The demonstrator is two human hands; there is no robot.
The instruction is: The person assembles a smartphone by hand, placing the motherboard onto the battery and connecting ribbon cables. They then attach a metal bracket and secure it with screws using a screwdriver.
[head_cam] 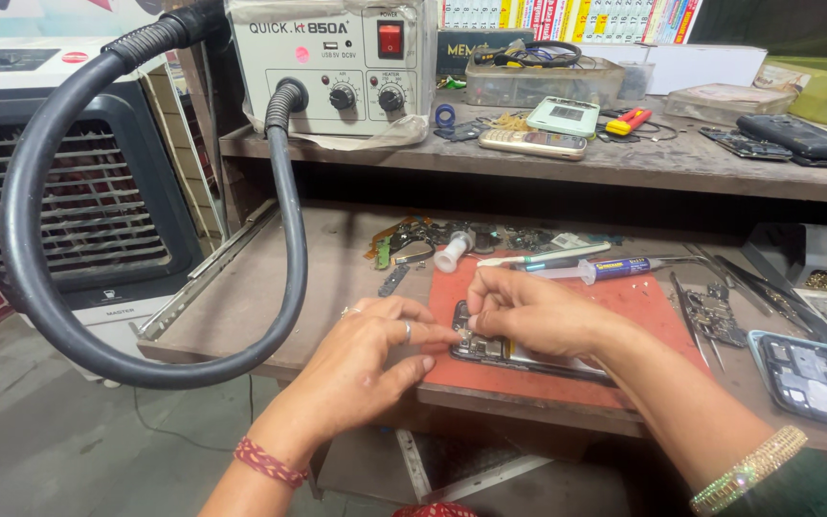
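Pinching at an opened phone (490,349) (mostly hidden), both hands (452,325), grip unclear, on red mat (643,306)

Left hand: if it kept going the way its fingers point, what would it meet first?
The left hand points right, at the opened phone on the red mat; its fingertips seem already there.

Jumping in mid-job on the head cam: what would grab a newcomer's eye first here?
First, both hands meeting at centre: the left hand and right hand pinch at the top end of an opened phone lying on a red mat. Next, the thick black hose looping down the left side from the hot-air station on the upper shelf. A syringe lies behind the hands.
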